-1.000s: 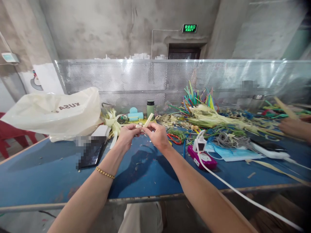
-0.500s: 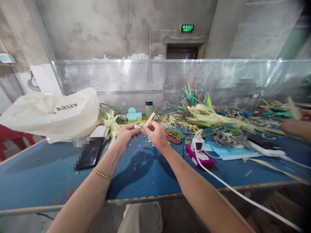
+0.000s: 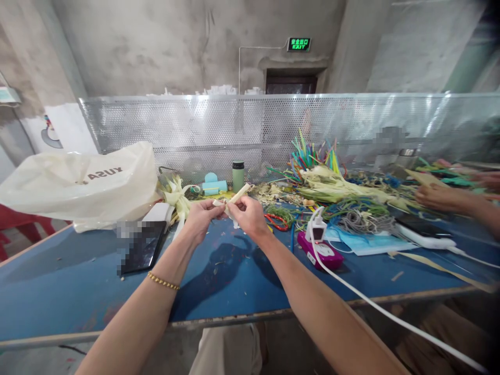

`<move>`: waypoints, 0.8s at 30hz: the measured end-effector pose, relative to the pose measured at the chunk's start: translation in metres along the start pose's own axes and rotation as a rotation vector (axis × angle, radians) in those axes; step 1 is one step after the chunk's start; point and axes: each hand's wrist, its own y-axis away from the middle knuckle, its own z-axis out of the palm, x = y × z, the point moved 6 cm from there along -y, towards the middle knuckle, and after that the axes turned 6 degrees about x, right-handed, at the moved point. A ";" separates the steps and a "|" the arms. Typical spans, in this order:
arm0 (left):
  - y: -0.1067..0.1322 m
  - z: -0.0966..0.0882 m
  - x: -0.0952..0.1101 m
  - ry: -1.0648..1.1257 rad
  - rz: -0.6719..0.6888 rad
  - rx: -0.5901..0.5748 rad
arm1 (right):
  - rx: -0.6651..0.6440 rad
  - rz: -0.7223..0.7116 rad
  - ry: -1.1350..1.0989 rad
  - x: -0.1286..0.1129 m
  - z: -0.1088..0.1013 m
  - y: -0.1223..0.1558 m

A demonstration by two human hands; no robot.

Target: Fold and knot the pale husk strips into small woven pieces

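Left hand (image 3: 203,221), bare, gold beaded bracelet (image 3: 163,282) at the wrist: we find thumb and fingertips pinched together on a pale strip (image 3: 239,194). Right hand (image 3: 250,219), bare: thumb and forefinger clamped on the same piece, its free end slanting up toward the table's far edge. The strip is held above the blue table (image 3: 70,291), well back from the near edge; its folds between the fingertips are too small for us to tell.

Toward the left edge we list a cream bag (image 3: 78,185), a dark-screened device (image 3: 145,250) lying flat, and a bundle of pale leaves (image 3: 175,195). Near the far edge: a green flask (image 3: 238,177), upright, black-lidded; coloured strips (image 3: 308,156), bunched.

Toward the right edge: a coil of grey cord (image 3: 363,221), a blue mask (image 3: 375,245), a purple box (image 3: 320,252) bearing a white charger (image 3: 317,227), and a co-worker's hand (image 3: 435,198), blurred.
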 end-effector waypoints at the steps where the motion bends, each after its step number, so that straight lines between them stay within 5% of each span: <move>1: 0.000 -0.002 0.001 0.018 -0.008 0.011 | -0.029 -0.018 -0.021 -0.002 0.000 -0.001; 9: 0.001 0.002 0.010 0.104 -0.041 -0.063 | -0.299 0.069 -0.206 0.005 0.008 -0.002; 14: -0.002 -0.003 0.009 -0.030 0.007 -0.050 | -0.311 0.190 -0.195 0.011 0.006 -0.001; 24: -0.009 -0.014 0.004 -0.149 0.025 0.024 | -0.308 0.199 -0.224 0.010 -0.004 -0.006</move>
